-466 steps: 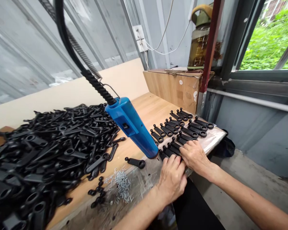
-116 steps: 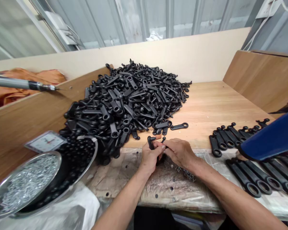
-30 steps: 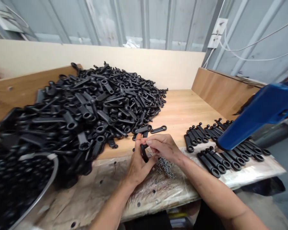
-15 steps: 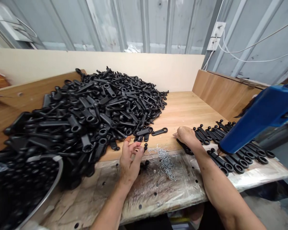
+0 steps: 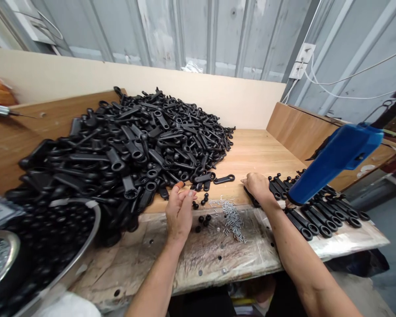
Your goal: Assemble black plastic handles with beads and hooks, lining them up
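My left hand is over the front of the bench, palm turned up, fingers loosely bent and partly spread. Nothing shows in it. Small black balls lie just right of its fingertips, beside a scatter of short silver pins. My right hand is closed, knuckles up, over a black ring-ended arm; its fingertips are hidden, so what they grip cannot be seen. Right of it, ring-ended arms with ball knobs lie in rows. One loose arm rests between my hands.
A big heap of black arms fills the left. A clear-walled tub of black balls stands at front left, with a metal bowl of silver pins. A blue power tool hangs over the rows at right. A screwdriver sticks in at far left.
My left hand has drawn its fingers closer together, and more black balls show on the bench beside it. My right hand stays near the same spot. The blue tool appears lower and further left.
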Demonstrator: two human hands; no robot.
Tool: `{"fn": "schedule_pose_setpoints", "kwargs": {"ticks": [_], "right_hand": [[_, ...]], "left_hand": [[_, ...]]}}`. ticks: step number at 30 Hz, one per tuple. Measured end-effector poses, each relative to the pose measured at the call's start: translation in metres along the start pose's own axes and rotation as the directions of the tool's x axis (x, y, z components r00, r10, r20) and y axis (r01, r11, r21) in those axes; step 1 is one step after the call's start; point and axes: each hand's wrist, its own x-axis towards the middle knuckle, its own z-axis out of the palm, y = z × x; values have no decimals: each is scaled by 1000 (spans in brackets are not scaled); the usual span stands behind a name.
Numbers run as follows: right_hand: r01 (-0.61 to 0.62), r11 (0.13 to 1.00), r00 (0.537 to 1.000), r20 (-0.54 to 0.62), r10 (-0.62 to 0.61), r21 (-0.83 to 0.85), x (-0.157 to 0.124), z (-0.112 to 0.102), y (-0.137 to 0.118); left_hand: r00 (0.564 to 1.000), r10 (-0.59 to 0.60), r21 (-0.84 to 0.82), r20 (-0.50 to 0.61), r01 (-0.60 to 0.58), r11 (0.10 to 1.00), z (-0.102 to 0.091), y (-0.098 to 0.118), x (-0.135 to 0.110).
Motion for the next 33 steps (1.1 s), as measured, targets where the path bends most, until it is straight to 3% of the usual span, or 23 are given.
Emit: {"fn": "schedule_pose_setpoints", "kwargs": {"ticks": [2, 5, 9, 14, 18, 20, 23, 24, 26, 27, 29, 31, 33], "right_hand": [[24, 1000, 999, -42, -25, -18, 0, -1, -7], [161, 987, 984, -69, -163, -30, 3, 1, -27], [336, 942, 942, 4, -336, -20, 14, 13, -47], [394, 919, 917, 52, -395, 36, 23, 19, -33], [463, 873, 879, 48, -474, 154, 6, 8, -27], [551, 759, 818, -43, -574, 346, -12, 2, -39], [664, 392, 684, -306, -662, 637, -44, -3, -68], [689, 291, 641, -370, -673, 664, -52, -3, -77], [741, 198, 559, -428, -710, 641, -61, -4, -84], [762, 187, 531, -433, -728, 621, -62, -4, -83], [776, 233, 519, -385, -763, 586, -58, -4, -73], [768, 339, 536, -256, -804, 544, -53, -4, -60], [773, 420, 525, -108, -844, 475, -50, -2, -52]], "left_hand": [[1000, -4, -1, -13, 4, 1000, 0, 0, 1], [1000, -7, -26, -29, 6, 1000, -1, -2, 2], [998, -56, -87, -26, 53, 995, 0, -5, 4], [993, -113, -126, -13, 111, 986, 1, -7, 6], [992, -129, -149, 0, 128, 981, 3, -5, 4], [988, -133, -170, 82, 145, 975, 5, -3, 0], [962, -97, -273, 253, 167, 947, 9, -2, -5], [961, -96, -304, 260, 176, 936, 10, -2, -5], [975, -146, -345, 165, 196, 918, 9, -1, -3], [978, -187, -360, 94, 208, 909, 8, 0, -1], [970, -244, -391, -17, 218, 894, 6, 3, 3], [963, -260, -399, -67, 213, 892, 3, 7, 6], [962, -265, -368, -66, 223, 903, 2, 10, 7]]}}
